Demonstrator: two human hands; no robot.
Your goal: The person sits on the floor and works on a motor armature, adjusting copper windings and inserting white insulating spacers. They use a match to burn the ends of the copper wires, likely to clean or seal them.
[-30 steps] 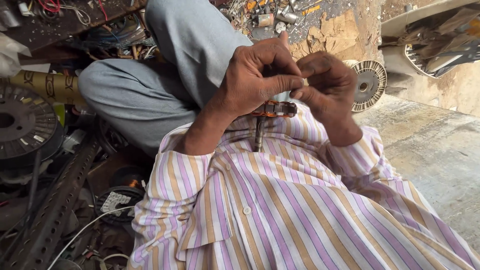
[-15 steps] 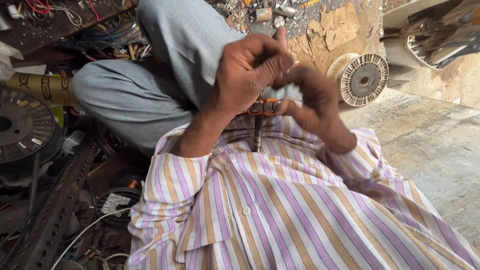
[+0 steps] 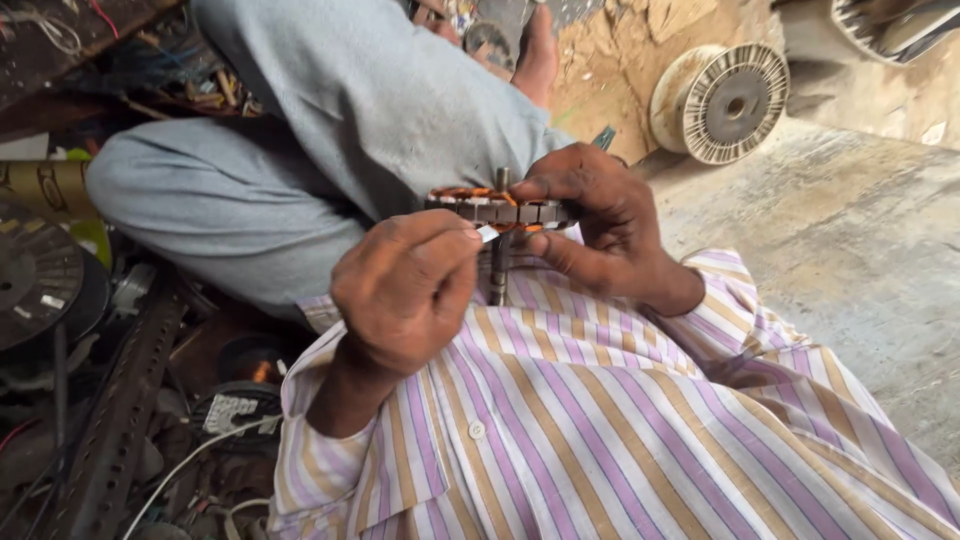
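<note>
The right hand (image 3: 600, 225) clamps the motor core (image 3: 497, 208) by its rim, shaft (image 3: 499, 262) pointing down over the lap, steadying it at chest height. The left hand (image 3: 405, 290) pinches a small white strip (image 3: 487, 233), its grip closed, against the core's edge.

yellow-green cardboard tube (image 3: 45, 188) at left edge, white printed label (image 3: 232, 412) on dark round part, lower left

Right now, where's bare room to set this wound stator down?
Bare concrete floor lies right of the right hand, below the wire spool. Left of the left hand, it is crowded: perforated angle bar, dark spool, loose wires.
</note>
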